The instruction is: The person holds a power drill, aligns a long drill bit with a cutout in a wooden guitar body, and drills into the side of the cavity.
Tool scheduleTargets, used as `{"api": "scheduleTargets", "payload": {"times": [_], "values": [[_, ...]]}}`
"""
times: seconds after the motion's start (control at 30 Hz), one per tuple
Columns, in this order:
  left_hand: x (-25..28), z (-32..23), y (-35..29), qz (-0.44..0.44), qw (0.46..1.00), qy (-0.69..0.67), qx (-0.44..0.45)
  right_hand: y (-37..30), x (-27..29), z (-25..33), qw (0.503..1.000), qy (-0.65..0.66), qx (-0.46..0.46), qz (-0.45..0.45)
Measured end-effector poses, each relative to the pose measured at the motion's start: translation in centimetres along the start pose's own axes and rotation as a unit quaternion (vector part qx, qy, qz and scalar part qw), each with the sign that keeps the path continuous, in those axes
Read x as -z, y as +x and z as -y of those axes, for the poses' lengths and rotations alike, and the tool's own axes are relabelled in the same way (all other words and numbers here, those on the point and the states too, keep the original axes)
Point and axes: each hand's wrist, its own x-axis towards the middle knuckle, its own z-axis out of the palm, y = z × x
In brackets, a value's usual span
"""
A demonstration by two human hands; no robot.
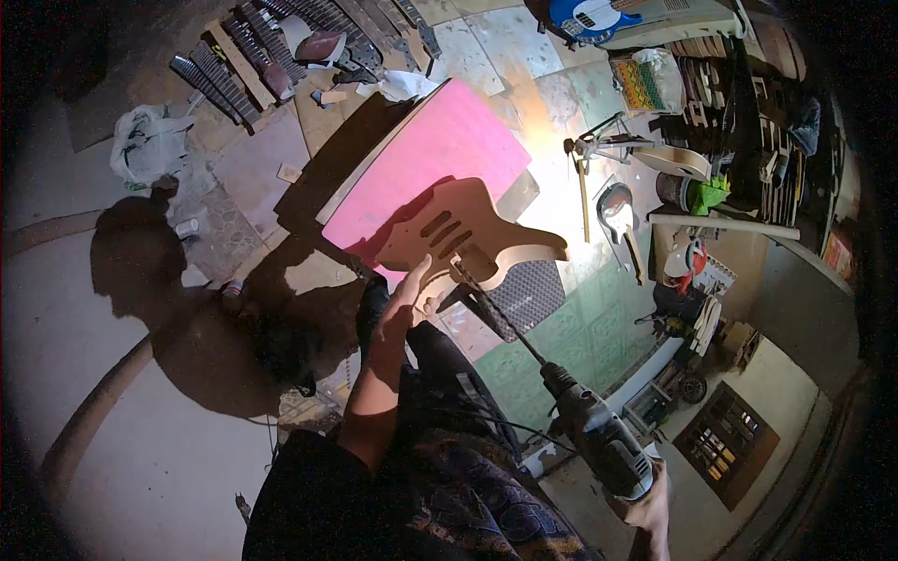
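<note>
Your left hand [409, 297], fingers apart, touches the tan guitar body [488, 224] lying partly over the pink worktop [444, 131], seemingly to steady it, while the long bit [500, 318] slants over it from the drill [599, 435], clamped in your right hand [652, 500], probably for aim.

Bright light [554, 192] falls across the tiled floor [599, 323]; at lower right, a pale wall [790, 388] holds a dark-framed window [726, 446].
</note>
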Motion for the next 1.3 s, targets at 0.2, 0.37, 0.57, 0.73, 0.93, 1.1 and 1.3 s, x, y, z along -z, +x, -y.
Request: {"api": "scheduleTargets", "payload": {"times": [0.2, 0.37, 0.57, 0.73, 0.93, 1.1, 1.3], "values": [[0.7, 0.0, 0.6, 0.028, 1.000, -0.008, 0.007, -0.3, -0.8, -0.4, 0.990, 0.087, -0.083, -0.073], [0.0, 0.3, 0.8, 0.000, 1.000, -0.014, 0.022, -1.5, 1.0, -6.1, 0.987, -0.133, -0.002, -0.092], [0.5, 0.2, 0.8, -0.023, 1.000, -0.011, 0.004, 0.0, -1.5, -0.9, 0.972, 0.141, -0.169, -0.085], [-0.2, -0.2, 0.1, -0.006, 1.000, 0.020, -0.017, -1.7, -0.3, -4.6, 0.985, -0.159, -0.003, -0.064], [-0.5, -0.6, -0.6, 0.000, 0.999, 0.020, -0.025, -1.0, 0.3, -6.5, 0.943, 0.251, -0.193, -0.101], [-0.3, -0.2, 0.1, 0.002, 1.000, -0.006, -0.004, -2.0, -0.2, -5.8, 0.981, -0.152, -0.042, -0.115], [-1.0, -0.3, -0.7, -0.002, 0.999, -0.041, 0.000, -1.4, -1.0, -2.4, 0.976, -0.152, -0.077, -0.133]]}}
